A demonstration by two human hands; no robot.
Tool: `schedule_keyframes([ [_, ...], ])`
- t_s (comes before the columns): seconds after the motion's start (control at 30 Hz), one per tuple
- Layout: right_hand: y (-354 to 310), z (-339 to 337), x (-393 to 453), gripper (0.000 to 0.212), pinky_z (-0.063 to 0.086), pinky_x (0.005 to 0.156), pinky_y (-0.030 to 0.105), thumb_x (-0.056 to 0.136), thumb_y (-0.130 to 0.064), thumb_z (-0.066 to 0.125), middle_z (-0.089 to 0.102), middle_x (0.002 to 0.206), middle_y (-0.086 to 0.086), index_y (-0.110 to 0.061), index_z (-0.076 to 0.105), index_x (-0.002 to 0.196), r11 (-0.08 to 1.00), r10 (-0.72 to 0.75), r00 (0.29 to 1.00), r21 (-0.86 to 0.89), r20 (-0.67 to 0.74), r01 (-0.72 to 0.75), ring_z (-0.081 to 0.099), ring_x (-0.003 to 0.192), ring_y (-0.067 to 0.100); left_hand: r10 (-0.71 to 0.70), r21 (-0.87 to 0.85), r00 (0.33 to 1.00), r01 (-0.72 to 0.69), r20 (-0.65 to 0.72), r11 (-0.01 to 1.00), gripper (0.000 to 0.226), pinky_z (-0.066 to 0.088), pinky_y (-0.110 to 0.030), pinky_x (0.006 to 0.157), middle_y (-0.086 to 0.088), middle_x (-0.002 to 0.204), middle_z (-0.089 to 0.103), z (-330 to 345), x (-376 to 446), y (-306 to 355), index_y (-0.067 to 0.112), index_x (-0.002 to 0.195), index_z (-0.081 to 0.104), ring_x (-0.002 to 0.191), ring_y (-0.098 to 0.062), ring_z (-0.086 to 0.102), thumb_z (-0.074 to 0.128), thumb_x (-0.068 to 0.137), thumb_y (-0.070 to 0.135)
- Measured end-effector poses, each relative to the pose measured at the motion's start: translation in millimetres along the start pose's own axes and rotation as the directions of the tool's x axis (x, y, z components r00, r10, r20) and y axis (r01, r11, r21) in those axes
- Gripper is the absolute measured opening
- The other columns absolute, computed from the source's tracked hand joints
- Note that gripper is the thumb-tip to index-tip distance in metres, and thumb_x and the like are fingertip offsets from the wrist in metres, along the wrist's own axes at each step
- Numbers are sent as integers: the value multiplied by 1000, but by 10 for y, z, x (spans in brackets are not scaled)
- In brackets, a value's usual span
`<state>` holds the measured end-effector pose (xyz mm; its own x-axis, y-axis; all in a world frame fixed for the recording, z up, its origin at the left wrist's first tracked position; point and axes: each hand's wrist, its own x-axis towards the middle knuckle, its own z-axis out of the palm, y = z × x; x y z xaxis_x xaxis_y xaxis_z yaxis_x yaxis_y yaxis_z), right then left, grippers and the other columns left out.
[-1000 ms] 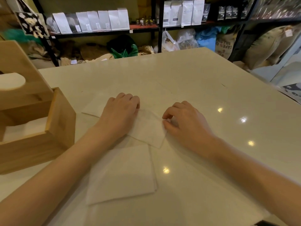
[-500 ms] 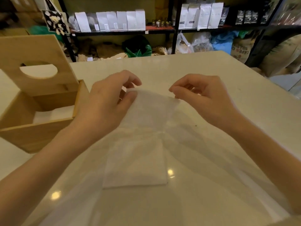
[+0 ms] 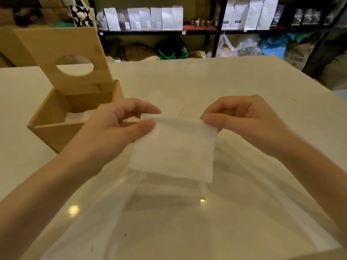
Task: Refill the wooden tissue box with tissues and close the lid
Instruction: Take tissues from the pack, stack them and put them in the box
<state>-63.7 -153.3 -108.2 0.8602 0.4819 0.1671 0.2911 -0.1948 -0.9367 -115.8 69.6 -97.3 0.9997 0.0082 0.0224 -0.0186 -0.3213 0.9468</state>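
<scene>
Tissue (image 3: 174, 147) pinched at its top corners by left hand (image 3: 114, 128) and right hand (image 3: 242, 119), beside open wooden tissue box (image 3: 54, 134)

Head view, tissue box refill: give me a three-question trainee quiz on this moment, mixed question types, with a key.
1. True or false: the lid of the wooden tissue box is closed.
2. Multiple choice: the folded tissue is held by
A. the left hand alone
B. the right hand alone
C. both hands, pinching its top corners
3. Fill in: more folded tissues lie on the ____, below the held one.

Key: 1 false, the lid stands upright and white tissues show inside; 2 C; 3 table.
</scene>
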Motion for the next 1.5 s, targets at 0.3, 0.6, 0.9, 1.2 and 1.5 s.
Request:
schedule_keyframes([
  [0.3, 218, 113, -103, 26, 46, 54, 23, 69, -30, 70, 69, 73, 8, -8, 73, 82, 947, 315, 940, 16, 130, -320, 58, 58, 11, -175, -29, 981, 178, 78, 984, 15, 51, -11, 52, 1, 83, 69, 46, -21, -321, 23, 85, 68, 60, -2, 64, 61, 80, 11],
  [0.6, 281, 186, -84, 9, 38, 36, 20, 80, -10, 65, 63, 49, -4, -8, 72, 75, 906, 414, 909, -120, 41, -407, 53, 41, 5, -135, 193, 988, 118, 78, 974, 10, 45, -17, 42, 7, 62, 66, 70, 39, -471, 24, 82, 66, 42, -6, 52, 62, 82, 15],
  [0.9, 234, 170, -70, 19, 41, 37, 21, 85, -11, 58, 63, 49, 3, -8, 66, 68, 890, 441, 888, 59, 133, -451, 54, 39, 15, -253, -21, 953, 260, 166, 965, 10, 49, -17, 42, -7, 70, 72, 4, 47, -406, 11, 86, 70, 55, -13, 65, 61, 80, 10],
  [1.2, 333, 211, -90, 14, 44, 37, 22, 84, -10, 61, 67, 56, 8, 3, 66, 82, 897, 442, 887, -42, 136, -441, 57, 40, 15, -250, 108, 958, 236, 144, 966, 6, 52, -21, 41, -18, 79, 64, 59, 49, -504, 9, 83, 68, 47, -16, 62, 64, 79, 7],
  [1.5, 370, 236, -89, 12, 43, 35, 24, 85, -10, 60, 64, 52, 7, -1, 66, 80, 906, 418, 907, -95, 54, -412, 57, 38, 16, -162, 209, 983, 140, 92, 968, 5, 47, -15, 38, -8, 82, 65, 97, 46, -507, 11, 84, 67, 41, -10, 62, 63, 81, 10],
])
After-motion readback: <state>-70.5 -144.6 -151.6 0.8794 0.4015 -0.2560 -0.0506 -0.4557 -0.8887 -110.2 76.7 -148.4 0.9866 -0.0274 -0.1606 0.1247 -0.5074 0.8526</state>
